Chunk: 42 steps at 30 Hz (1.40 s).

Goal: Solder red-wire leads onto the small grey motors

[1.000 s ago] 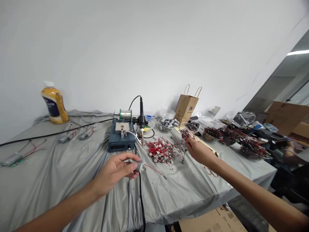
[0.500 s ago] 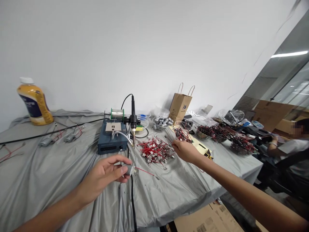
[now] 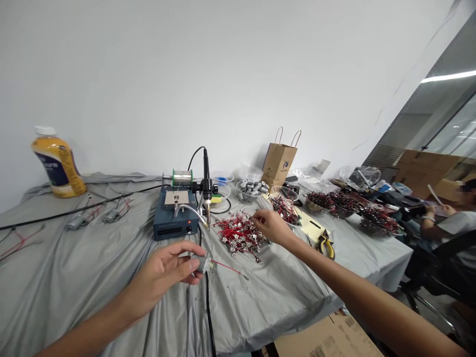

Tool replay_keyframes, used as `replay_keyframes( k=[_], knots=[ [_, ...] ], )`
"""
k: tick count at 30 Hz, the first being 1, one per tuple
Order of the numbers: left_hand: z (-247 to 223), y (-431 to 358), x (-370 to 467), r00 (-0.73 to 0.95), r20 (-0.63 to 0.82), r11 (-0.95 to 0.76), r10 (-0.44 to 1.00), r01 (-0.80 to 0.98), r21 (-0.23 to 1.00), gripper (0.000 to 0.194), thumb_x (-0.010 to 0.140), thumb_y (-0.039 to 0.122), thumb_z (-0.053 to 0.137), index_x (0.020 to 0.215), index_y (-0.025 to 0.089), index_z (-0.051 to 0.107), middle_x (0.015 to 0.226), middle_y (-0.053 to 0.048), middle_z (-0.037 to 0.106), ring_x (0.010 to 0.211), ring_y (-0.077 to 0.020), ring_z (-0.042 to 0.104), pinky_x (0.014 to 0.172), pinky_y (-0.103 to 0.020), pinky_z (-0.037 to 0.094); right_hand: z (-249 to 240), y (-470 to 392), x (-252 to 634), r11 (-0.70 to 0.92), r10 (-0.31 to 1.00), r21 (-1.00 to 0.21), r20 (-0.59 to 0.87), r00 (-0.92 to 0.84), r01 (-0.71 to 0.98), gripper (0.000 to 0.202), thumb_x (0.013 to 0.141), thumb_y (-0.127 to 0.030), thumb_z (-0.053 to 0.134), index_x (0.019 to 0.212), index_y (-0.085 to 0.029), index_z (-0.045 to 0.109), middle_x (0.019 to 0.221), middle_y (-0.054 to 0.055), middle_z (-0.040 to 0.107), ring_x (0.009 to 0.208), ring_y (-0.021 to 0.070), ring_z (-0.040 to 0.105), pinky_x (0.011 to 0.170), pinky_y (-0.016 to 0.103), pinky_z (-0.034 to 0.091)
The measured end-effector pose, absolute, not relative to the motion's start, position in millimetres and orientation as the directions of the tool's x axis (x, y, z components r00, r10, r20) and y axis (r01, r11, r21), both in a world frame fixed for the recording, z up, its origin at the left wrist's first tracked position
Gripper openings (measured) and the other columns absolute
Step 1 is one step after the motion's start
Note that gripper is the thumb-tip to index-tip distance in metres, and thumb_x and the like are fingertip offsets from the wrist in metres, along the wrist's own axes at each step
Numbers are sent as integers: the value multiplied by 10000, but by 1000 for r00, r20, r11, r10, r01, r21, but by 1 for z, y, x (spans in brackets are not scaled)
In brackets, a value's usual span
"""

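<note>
My left hand (image 3: 173,265) grips a small grey motor (image 3: 201,263) between thumb and fingers, in front of the soldering station. A red wire (image 3: 227,267) with a bare metal end sticks out of the motor to the right. My right hand (image 3: 270,225) is closed in a pinch at the right edge of a pile of red wires with silvery end pieces (image 3: 241,235). A thin wire (image 3: 247,215) seems to extend left from its fingertips. Behind the left hand, a soldering iron (image 3: 206,186) hangs tip down in its stand beside the blue soldering station (image 3: 174,215).
Wired motors (image 3: 76,221) and a yellow bottle (image 3: 59,166) are on the left. A bowl of motors (image 3: 253,187), a paper bag (image 3: 280,163), several wire heaps (image 3: 336,203) and yellow-handled pliers (image 3: 326,245) are to the right. A person (image 3: 451,225) sits at the far right.
My right hand has moved slightly left, over the edge of the wire pile, uncovering the pliers. My left hand keeps the motor in nearly the same place. The view has shifted slightly.
</note>
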<state>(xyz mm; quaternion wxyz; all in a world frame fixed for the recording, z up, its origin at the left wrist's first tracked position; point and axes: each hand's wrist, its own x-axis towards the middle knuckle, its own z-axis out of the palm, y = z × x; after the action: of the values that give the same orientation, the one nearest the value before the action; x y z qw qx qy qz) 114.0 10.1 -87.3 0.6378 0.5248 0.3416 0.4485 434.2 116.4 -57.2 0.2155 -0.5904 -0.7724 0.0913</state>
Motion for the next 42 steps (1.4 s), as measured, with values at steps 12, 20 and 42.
replay_keyframes(
  k=[12, 20, 42],
  knots=[
    [-89, 9, 114, 378, 35, 51, 925, -215, 975, 291, 823, 401, 783, 1027, 198, 738, 818, -24, 667, 764, -141, 664, 738, -250, 592, -49, 124, 451, -108, 993, -922, -120, -10, 371, 173, 747, -274, 599, 869, -151, 615, 865, 108, 703, 743, 176, 685, 669, 286, 551],
    [-88, 8, 116, 386, 29, 55, 922, -203, 978, 322, 812, 421, 789, 1027, 188, 738, 790, -31, 674, 761, -159, 674, 727, -265, 595, -28, 117, 457, -95, 994, -941, -109, -27, 326, 114, 719, -223, 671, 751, -146, 593, 782, 57, 662, 642, 95, 586, 600, 203, 485],
    [-82, 6, 117, 427, 51, 39, 903, -199, 979, 325, 808, 421, 787, 1017, 178, 731, 792, -35, 661, 748, -166, 668, 715, -278, 588, 2, 119, 473, 24, 972, -858, -99, -211, 513, 186, 724, -309, 713, 733, -147, 621, 635, 32, 632, 561, 123, 571, 525, 235, 451]
  ],
)
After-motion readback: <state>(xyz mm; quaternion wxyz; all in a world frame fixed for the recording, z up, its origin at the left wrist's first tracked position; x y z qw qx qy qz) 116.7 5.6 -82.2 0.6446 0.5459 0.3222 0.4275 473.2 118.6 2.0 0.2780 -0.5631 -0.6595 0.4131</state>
